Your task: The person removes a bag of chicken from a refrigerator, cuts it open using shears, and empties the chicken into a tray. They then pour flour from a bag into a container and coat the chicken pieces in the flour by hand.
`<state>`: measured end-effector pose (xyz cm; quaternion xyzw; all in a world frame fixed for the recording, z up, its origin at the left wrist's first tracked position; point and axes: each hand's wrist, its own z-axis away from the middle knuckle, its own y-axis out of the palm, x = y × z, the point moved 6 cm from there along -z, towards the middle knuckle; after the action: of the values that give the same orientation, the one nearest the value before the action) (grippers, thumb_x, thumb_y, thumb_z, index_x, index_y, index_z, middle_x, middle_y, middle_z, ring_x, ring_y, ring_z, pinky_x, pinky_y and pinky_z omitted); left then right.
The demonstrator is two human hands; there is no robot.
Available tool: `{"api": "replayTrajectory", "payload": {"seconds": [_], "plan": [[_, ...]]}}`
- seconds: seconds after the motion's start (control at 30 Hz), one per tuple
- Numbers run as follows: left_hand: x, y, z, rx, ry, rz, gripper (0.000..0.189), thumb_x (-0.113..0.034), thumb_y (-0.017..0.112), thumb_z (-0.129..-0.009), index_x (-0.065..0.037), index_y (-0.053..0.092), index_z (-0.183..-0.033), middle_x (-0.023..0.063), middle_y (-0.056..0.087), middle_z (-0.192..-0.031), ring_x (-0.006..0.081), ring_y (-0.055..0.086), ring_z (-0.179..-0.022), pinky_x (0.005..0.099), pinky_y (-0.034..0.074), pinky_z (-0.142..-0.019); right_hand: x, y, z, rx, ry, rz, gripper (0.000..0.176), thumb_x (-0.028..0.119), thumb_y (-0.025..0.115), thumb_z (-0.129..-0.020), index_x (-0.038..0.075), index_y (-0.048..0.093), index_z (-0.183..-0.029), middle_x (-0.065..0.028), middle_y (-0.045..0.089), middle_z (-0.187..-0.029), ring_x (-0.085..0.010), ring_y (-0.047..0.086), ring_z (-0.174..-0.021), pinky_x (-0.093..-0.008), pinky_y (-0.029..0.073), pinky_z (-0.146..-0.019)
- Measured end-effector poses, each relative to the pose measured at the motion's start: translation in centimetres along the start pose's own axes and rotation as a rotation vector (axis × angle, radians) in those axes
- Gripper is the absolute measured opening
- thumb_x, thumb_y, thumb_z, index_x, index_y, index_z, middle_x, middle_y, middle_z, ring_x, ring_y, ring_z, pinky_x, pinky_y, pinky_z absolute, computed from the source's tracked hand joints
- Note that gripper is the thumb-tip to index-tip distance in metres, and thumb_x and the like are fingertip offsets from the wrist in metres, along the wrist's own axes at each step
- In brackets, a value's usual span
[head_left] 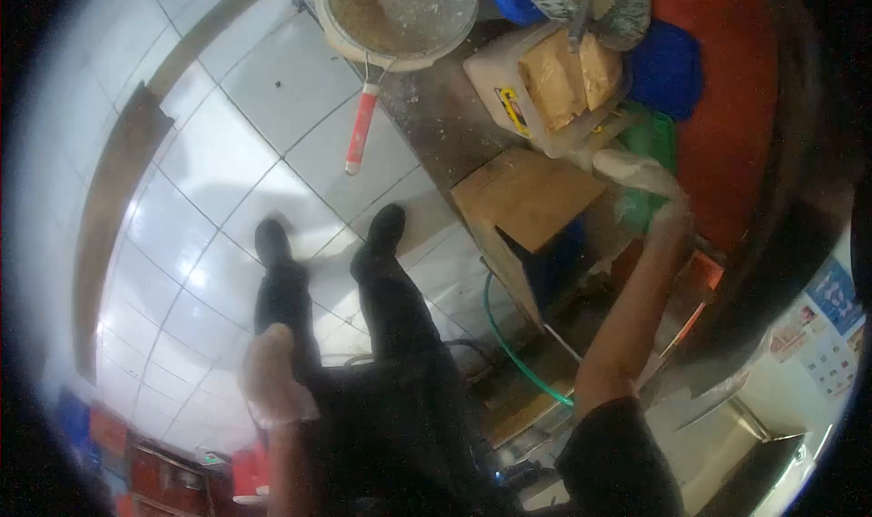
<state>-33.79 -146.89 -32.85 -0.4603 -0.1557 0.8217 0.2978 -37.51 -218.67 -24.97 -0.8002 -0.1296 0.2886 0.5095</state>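
My left hand (271, 372), in what looks like a thin clear glove, hangs low beside my left leg over the tiled floor. It looks rounded, but blur hides its fingers and nothing held shows. My right hand (647, 183), also in a pale glove, reaches out to the near edge of a white plastic tub (493, 85) with a yellow label. Its fingers are smeared, so any grip is unclear. Brown paper packets (554, 76) fill the tub. An open cardboard box (527, 194) stands just below it, and a green container (656, 144) lies beyond my hand.
A large round pail (400, 13) with a red-handled tool (361, 131) at its rim is at the top. A blue container (668, 67) sits against a red surface (727, 108). A green hose (513, 353) curves near my legs. Red crates (159, 472) stand lower left.
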Motion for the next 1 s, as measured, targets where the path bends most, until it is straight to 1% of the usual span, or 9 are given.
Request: {"api": "replayTrajectory", "payload": {"seconds": [0.07, 0.13, 0.33, 0.37, 0.53, 0.6, 0.73, 0.8, 1.0], "plan": [[-2.7, -1.0, 0.4, -0.092, 0.218, -0.006, 0.021, -0.021, 0.057, -0.09, -0.001, 0.063, -0.091, 0.0101, 0.064, -0.087, 0.0197, 0.06, -0.079, 0.0316, 0.047, -0.071, 0.6, -1.5, 2.2, 0.0, -0.031, 0.02, 0.031, 0.017, 0.041, -0.096, 0.0, 0.06, -0.113, -0.016, 0.06, -0.114, -0.0248, 0.059, -0.101, -0.0351, 0.049, -0.085], [-4.2, -1.8, 0.5, -0.084, 0.054, 0.029, 0.017, -0.015, 0.058, -0.089, 0.0, 0.065, -0.091, 0.0112, 0.064, -0.09, 0.0208, 0.061, -0.084, 0.032, 0.048, -0.075, 1.4, -2.4, 5.2, 0.003, -0.071, 0.07, 0.031, 0.017, 0.04, -0.096, 0.0, 0.06, -0.113, -0.0162, 0.06, -0.115, -0.0248, 0.059, -0.101, -0.0349, 0.05, -0.085], [-10.1, -2.6, 2.6, 0.157, 0.335, 0.238, 0.013, 0.001, 0.058, -0.083, 0.002, 0.065, -0.094, 0.0143, 0.066, -0.1, 0.0236, 0.063, -0.094, 0.0314, 0.048, -0.088, 5.6, -6.7, 19.8, 0.107, -0.189, 0.328, 0.031, 0.016, 0.039, -0.097, -0.001, 0.06, -0.112, -0.0168, 0.06, -0.115, -0.0246, 0.059, -0.102, -0.0344, 0.05, -0.085], [-11.9, -2.1, 3.2, 0.18, 0.382, 0.363, 0.016, 0.002, 0.059, -0.079, -0.001, 0.064, -0.094, 0.0127, 0.066, -0.095, 0.0249, 0.064, -0.088, 0.033, 0.05, -0.079, 6.2, -8.9, 21.2, 0.102, -0.15, 0.31, 0.031, 0.016, 0.039, -0.097, -0.001, 0.06, -0.112, -0.0168, 0.06, -0.115, -0.0246, 0.059, -0.102, -0.0344, 0.05, -0.085], [-26.2, -3.9, 9.9, 0.196, 1.146, -0.118, 0.019, -0.013, 0.067, -0.074, -0.005, 0.064, -0.091, 0.0092, 0.066, -0.105, 0.0236, 0.063, -0.081, 0.0361, 0.045, -0.063, 14.8, -20.7, 30.6, 0.721, 1.191, -2.041, 0.013, 0.018, 0.057, -0.086, 0.009, 0.059, -0.094, -0.0031, 0.061, -0.088, -0.0146, 0.061, -0.078, -0.0255, 0.052, -0.077], [-26.9, -4.1, 12.3, 0.182, 1.155, -0.38, 0.019, -0.016, 0.067, -0.072, -0.007, 0.063, -0.088, 0.0072, 0.066, -0.1, 0.0235, 0.061, -0.075, 0.0352, 0.044, -0.062, 17.1, -32.1, 30.5, 0.851, 1.456, -1.889, 0.013, 0.019, 0.053, -0.092, 0.009, 0.06, -0.086, 0.0017, 0.054, -0.071, -0.0091, 0.047, -0.058, -0.0247, 0.045, -0.057], [-30.3, -9.1, 16.3, 0.051, 1.264, -0.622, 0.016, -0.016, 0.063, -0.072, -0.014, 0.061, -0.087, 0.0008, 0.058, -0.079, 0.024, 0.055, -0.069, 0.037, 0.043, -0.057, 16.6, -38.8, 33.1, 0.861, 1.478, -2.155, 0.011, 0.019, 0.055, -0.09, 0.012, 0.06, -0.083, 0.0017, 0.055, -0.073, -0.0076, 0.046, -0.056, -0.0223, 0.04, -0.051], [-32.4, -11.2, 18.4, 0.06, 1.34, -0.535, 0.012, -0.015, 0.061, -0.073, -0.014, 0.061, -0.084, 0.0026, 0.057, -0.078, 0.0256, 0.054, -0.071, 0.0398, 0.042, -0.057, 15.1, -43.2, 33.6, 0.886, 1.533, -2.112, 0.01, 0.008, 0.055, -0.086, 0.009, 0.058, -0.077, -0.0005, 0.056, -0.072, -0.0126, 0.053, -0.063, -0.029, 0.039, -0.05], [-37.1, -13.0, 21.6, 0.068, 1.599, -0.526, 0.021, -0.019, 0.065, -0.074, -0.006, 0.063, -0.091, 0.01, 0.059, -0.087, 0.0295, 0.056, -0.08, 0.0423, 0.043, -0.067, 11.2, -48.0, 30.9, 0.551, 1.408, -2.271, 0.012, 0.016, 0.056, -0.091, 0.009, 0.06, -0.082, -0.0019, 0.059, -0.073, -0.0135, 0.051, -0.058, -0.0266, 0.039, -0.048]]}}
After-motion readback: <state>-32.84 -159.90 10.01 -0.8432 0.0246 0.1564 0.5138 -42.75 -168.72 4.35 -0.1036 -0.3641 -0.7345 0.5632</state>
